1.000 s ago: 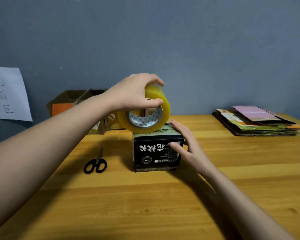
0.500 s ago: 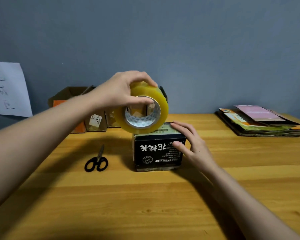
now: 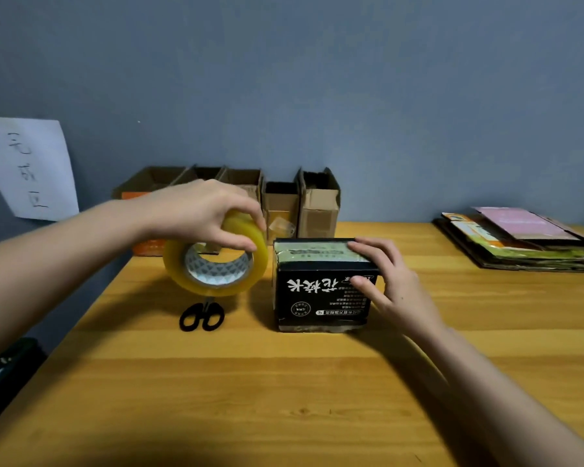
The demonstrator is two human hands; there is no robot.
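- Our left grip (image 3: 196, 214) clasps the tape roll (image 3: 213, 288), held above the desk (image 3: 284, 382) just left of the box (image 3: 317, 298). Our right grip (image 3: 395, 288) clamps the box's right corner, fingers on top, thumb on front.
- We should hold the roll low and the tape taut, with the box pinned.
- We cannot tell whether a strip joins roll and box; the roll hides the scissors' (image 3: 202, 317) blades.

You have on the table: one tape roll (image 3: 216, 288), one black box (image 3: 317, 299), one pair of scissors (image 3: 201, 317), five open cartons (image 3: 319, 210), and one stack of flattened packaging (image 3: 520, 246). One paper sheet (image 3: 31, 166) hangs on the wall.
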